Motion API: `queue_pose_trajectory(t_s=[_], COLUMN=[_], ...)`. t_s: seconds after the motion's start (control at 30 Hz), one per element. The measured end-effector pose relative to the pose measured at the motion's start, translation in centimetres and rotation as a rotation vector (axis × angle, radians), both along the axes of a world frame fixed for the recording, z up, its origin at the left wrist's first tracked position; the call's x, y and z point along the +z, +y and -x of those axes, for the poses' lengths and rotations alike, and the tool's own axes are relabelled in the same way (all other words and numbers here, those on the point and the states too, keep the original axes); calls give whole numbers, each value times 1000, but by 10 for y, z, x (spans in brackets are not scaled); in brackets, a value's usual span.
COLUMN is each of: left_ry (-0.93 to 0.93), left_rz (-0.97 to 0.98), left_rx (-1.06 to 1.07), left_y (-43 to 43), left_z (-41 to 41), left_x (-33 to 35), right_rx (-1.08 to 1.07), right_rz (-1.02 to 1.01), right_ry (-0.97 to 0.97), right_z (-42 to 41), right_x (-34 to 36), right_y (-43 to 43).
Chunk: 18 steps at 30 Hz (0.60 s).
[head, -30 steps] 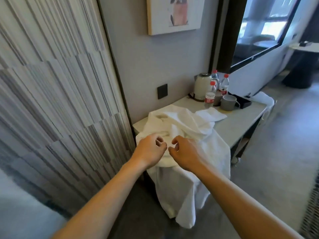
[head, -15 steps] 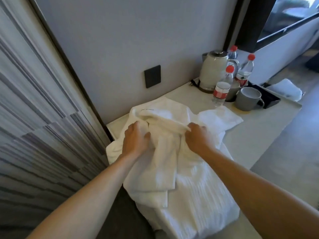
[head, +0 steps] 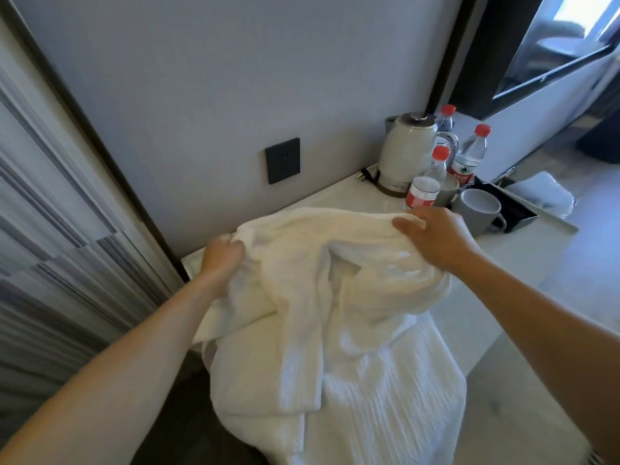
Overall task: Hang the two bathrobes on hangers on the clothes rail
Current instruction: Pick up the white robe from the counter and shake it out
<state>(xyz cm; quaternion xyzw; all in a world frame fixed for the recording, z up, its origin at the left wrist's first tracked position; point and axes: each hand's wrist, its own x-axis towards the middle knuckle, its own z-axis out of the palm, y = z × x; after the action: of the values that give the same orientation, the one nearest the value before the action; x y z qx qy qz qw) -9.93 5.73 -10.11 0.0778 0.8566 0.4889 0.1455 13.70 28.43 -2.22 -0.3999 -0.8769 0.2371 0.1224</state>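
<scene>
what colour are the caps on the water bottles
Red, on all three water bottles by the kettle; head view.

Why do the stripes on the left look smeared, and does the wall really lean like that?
Head view: the striped panel is streaked by motion blur; the wide lens bends the wall edge; window light blows out, while the bathrobe and both hands stay fairly sharp.

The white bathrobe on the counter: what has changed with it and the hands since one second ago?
Both hands moved apart along the bathrobe: the left hand to its left edge, the right hand to its far right edge near the bottle. Each grip now bunches cloth and spreads it wider. The kettle and mug stayed put.
</scene>
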Motion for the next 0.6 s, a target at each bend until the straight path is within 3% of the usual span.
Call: queue_pose_trajectory(t_s=[0.07,0.13,0.2,0.27,0.3,0.43,0.5,0.6], left_ry=[-223,-361,-366,-245,-149,277,429,437], left_rz=[-238,-396,-335,-81,51,363,307,53], left_rx=[213,256,197,148,130,-144,-277,-546], left_y=[-11,-31,-57,-81,-88,-93,-86,-79], left_z=[9,23,36,45,45,-15,-56,-132], left_x=[34,58,71,85,88,116,121,129], right_rx=[-51,-143,-215,-178,-100,276,355,395], right_rz=[7,84,324,508,506,86,-8,-33], right_ry=[-10,105,340,486,464,256,241,235], right_z=[-1,-3,-9,-21,-25,-21,-10,-8], right_x=[8,21,41,65,76,116,123,132], right_y=[7,14,13,2,-5,-66,-97,-147])
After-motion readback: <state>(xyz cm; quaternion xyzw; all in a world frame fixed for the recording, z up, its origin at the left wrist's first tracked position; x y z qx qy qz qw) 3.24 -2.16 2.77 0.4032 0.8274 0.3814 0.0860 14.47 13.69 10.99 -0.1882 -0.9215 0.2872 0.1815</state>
